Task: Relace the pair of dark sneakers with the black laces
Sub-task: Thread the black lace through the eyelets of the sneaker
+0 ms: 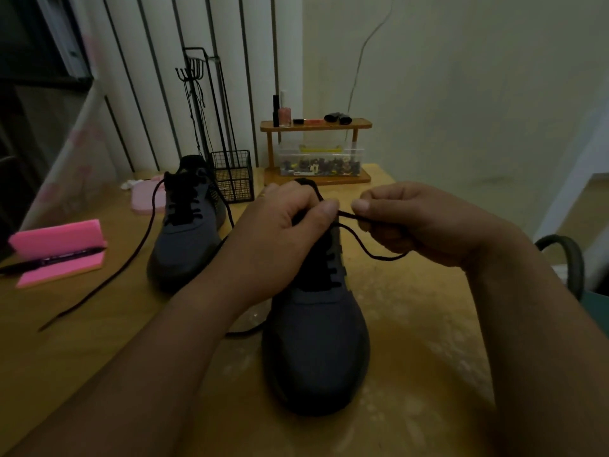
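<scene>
Both forearms come in over the near edge of the wooden table [428,324], one on each side of the near sneaker [316,351]. It stands mid-table with its toe toward the person. The left hand [280,232] sits on the sneaker's top, its fingers curled and its thumb pinching the black lace [362,249]. The right hand [421,225], just beside it, grips the same lace in curled fingers, and a slack loop sags below to the eyelets.

The far sneaker [184,245] stands back and to the left. Its loose lace [108,278] trails over the wood toward the left front edge. Open wood runs from the near sneaker to the table's right edge, where a dark curved handle [566,258] rises beyond. Near the left edge lies a pink foam block [59,235] with a pen [49,258]. Along the back stand a wire basket [234,176], just beside the far sneaker, and a wooden shelf [316,125] over a clear box [319,159].
</scene>
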Tool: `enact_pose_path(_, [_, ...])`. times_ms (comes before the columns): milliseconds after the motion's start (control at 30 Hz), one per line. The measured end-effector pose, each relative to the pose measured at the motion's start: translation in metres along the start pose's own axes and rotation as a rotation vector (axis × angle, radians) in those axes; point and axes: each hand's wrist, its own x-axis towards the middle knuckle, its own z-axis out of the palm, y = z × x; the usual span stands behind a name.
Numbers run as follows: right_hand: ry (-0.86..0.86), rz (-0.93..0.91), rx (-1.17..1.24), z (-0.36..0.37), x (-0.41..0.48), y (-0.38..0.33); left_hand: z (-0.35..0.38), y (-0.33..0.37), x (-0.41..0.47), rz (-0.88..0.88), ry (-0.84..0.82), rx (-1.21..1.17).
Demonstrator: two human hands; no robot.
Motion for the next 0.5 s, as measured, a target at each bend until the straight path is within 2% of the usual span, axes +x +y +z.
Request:
enact_pose_path(100, [0.042, 0.016, 0.009, 0.003, 0.000, 0.001, -0.001, 0.001, 0.000, -0.013, 0.021, -0.047])
enact_pose_path(200, [-0.055, -0.038, 0.081, 0.014, 0.004, -0.006, 0.001, 0.001, 0.000, 0.036, -0.007, 0.032])
enact_pose_path(267, [-0.089, -0.072, 0.114, 0.013, 0.004, -0.009, 0.001, 0.000, 0.000, 0.028, -0.008, -0.004])
enact_pose_path(400, [0.047, -0.028, 0.102, 0.002, 0.002, 0.001, -0.004, 0.001, 0.002, -0.068, 0.087, -0.164])
enact_pose_path(500, [0.039, -0.026, 0.088, 0.006, 0.003, 0.000, -0.005, -0.002, 0.002, -0.074, 0.129, -0.183])
